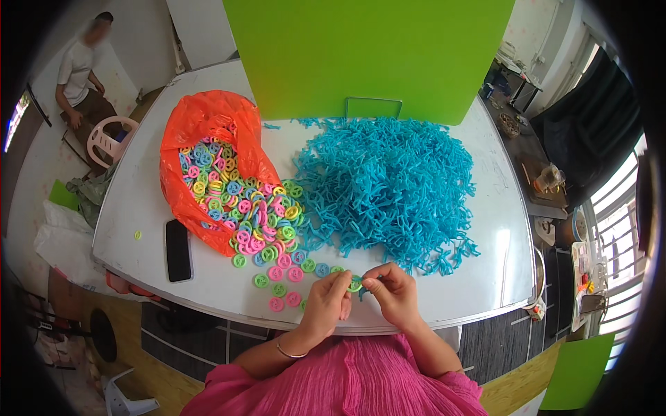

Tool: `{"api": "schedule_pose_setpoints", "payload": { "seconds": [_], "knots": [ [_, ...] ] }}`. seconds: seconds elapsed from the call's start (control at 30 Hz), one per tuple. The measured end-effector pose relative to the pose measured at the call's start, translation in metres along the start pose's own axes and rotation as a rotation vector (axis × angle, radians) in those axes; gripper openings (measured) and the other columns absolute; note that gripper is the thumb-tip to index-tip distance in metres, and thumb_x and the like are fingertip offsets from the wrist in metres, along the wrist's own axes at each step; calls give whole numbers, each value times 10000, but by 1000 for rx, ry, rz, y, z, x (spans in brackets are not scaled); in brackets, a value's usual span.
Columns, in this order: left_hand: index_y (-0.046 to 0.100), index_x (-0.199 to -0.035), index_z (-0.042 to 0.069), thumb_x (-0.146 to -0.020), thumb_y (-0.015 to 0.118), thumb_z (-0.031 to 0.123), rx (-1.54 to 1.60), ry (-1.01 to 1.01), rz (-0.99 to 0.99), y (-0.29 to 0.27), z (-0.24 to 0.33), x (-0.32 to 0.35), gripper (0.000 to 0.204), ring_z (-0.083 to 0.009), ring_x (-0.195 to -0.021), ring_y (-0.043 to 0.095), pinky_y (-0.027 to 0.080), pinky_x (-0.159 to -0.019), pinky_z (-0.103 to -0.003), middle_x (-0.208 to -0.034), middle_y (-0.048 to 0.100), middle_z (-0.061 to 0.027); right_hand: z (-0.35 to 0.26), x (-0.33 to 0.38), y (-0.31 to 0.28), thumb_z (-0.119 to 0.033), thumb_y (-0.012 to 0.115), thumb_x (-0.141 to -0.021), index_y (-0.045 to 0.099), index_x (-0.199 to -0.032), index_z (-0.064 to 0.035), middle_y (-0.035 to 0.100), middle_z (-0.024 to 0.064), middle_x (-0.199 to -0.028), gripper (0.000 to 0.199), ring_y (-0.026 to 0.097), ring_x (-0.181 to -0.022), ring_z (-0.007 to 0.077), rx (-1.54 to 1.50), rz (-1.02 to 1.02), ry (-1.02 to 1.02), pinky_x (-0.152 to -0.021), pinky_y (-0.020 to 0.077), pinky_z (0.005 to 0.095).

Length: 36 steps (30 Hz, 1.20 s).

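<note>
Fingers of left hand [326,301] and right hand [393,291] pinching green ring [355,283] between them.

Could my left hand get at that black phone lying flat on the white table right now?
Probably yes: the black phone lies uncovered on the white table, left of your left hand, though that hand is pinching a green plastic ring.

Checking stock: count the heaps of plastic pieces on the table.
2. Multicoloured rings spill from the orange bag at left; blue pieces are heaped right of them. Left fingers and right fingers pinch a green ring. None hidden.
</note>
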<state>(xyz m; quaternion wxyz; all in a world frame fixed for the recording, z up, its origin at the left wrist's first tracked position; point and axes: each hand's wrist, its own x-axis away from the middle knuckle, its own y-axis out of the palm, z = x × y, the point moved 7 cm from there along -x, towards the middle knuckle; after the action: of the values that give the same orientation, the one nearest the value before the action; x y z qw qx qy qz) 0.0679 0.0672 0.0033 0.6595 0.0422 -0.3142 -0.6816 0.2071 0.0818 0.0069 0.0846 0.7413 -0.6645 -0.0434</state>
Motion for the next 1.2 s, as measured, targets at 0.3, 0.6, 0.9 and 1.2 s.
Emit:
{"api": "schedule_pose_setpoints", "payload": {
  "seconds": [0.3,0.6,0.9,1.2],
  "knots": [
    [511,-716,52,-978,525,269,-54,-103,-27,-10,-7,-8,340,-53,-376,390,289,-361,-228,-537,431,16,-23,1,6,-114,693,-863,647,-917,-4,697,90,-869,130,660,-809,144,414,-106,-190,-712,493,264],
    [511,-721,54,-984,520,242,-196,82,-5,-10,-1,-6,323,-57,-396,432,309,-369,-242,-526,450,6,-30,-1,8,-101,687,-862,656,-904,-7,694,95,-856,108,666,-806,167,518,-129,-157,-716,504,276],
    [478,-711,24,-992,497,187,-591,523,-6,6,34,5,325,-67,-408,455,317,-391,-261,-476,434,-14,-18,-2,7,-84,668,-877,645,-921,-15,693,95,-864,85,643,-764,139,382,-115,-200,-693,493,271],
    [562,-1107,26,-1013,425,224,-518,370,-117,-9,31,-10,259,-81,-663,567,441,-583,-216,-823,621,-34,6,-13,-1,-82,618,-905,521,-1041,-29,649,89,-790,175,649,-672,195,-206,-95,228,-602,480,275]
  ]
}}
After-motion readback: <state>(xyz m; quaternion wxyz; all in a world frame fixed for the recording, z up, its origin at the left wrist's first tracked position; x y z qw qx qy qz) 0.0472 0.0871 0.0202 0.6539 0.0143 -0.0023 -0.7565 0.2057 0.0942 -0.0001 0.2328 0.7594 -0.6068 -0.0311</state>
